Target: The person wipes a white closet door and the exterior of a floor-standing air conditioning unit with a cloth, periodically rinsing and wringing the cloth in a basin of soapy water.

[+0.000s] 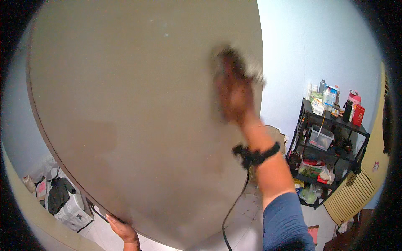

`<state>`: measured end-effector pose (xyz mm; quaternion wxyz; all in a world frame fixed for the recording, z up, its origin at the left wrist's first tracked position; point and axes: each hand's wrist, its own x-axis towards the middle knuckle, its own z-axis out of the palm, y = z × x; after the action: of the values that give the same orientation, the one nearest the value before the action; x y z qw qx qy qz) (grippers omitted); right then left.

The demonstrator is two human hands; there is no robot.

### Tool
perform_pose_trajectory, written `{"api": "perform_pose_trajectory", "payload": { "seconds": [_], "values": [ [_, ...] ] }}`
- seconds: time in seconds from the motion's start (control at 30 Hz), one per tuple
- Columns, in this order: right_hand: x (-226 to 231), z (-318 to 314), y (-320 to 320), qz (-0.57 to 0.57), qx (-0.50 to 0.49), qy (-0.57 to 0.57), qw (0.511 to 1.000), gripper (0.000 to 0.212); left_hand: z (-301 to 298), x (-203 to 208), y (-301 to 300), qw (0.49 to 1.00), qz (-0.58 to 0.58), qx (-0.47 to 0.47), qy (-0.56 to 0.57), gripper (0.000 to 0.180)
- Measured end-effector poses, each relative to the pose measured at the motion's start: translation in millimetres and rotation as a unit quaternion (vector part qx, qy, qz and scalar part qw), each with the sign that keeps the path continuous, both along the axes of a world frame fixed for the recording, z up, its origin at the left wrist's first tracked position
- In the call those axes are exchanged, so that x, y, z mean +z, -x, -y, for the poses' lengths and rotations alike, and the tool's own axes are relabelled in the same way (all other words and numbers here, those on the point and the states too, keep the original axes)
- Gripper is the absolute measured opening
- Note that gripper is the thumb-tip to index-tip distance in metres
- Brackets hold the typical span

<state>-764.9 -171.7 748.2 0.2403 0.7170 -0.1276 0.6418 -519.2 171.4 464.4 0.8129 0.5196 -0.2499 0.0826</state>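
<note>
So there's a big flat beige panel point(134, 117) filling most of the view, looks like a board or tabletop tipped up on edge, its dark rim curving down the left side and along the bottom (some of that curve is just the fisheye). The right hand point(234, 90) is pressed flat against the panel's face up near its right edge, and it's blurred; there's something pale like a cloth point(254, 69) under or by the fingers, but I can't tell how tightly it's gripped. A black strap point(256, 154) wraps the right wrist with a black cord point(234, 205) hanging off it toward the floor, and the blue sleeve point(284, 221) comes in from the lower edge. The left hand point(121, 228) is down at the panel's bottom rim, fingers curled around the edge and holding it from below. Room to move: the right edge of the panel has open wall and pale tiled floor point(247, 217) beside it, while further right a black shelf rack point(326, 146) crammed with bottles, boxes and bags stands against the wall, well apart from the panel. Far left, behind the rim, there's a pile of clothes and bags point(60, 196) on the floor, near that edge.
</note>
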Motion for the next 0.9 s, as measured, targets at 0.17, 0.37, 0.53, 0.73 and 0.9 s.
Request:
{"api": "perform_pose_trajectory", "payload": {
  "seconds": [0.17, 0.37, 0.53, 0.73, 0.9],
  "values": [
    [48, 69, 50, 0.154, 0.037, -0.121, 0.98, 0.055, 3, -7, -7, 0.999, -0.008, 0.035, -0.014, 0.058],
    [-53, 71, 46, 0.18, 0.057, -0.235, 0.953, 0.052, 8, -8, -8, 0.999, 0.006, -0.039, 0.026, 0.057],
    [-213, 17, 16, 0.063, -0.074, -0.187, 0.978, 0.053, 7, -11, -14, 0.998, 0.056, -0.015, -0.006, 0.057],
    [-136, -101, -35, -0.232, 0.008, -0.251, 0.94, 0.045, 8, -6, -9, 0.996, 0.082, -0.038, 0.0, 0.06],
    [13, -130, -70, -0.137, 0.16, 0.083, 0.974, 0.043, 9, 4, -2, 0.996, 0.067, -0.044, 0.029, 0.058]
  ]
}}
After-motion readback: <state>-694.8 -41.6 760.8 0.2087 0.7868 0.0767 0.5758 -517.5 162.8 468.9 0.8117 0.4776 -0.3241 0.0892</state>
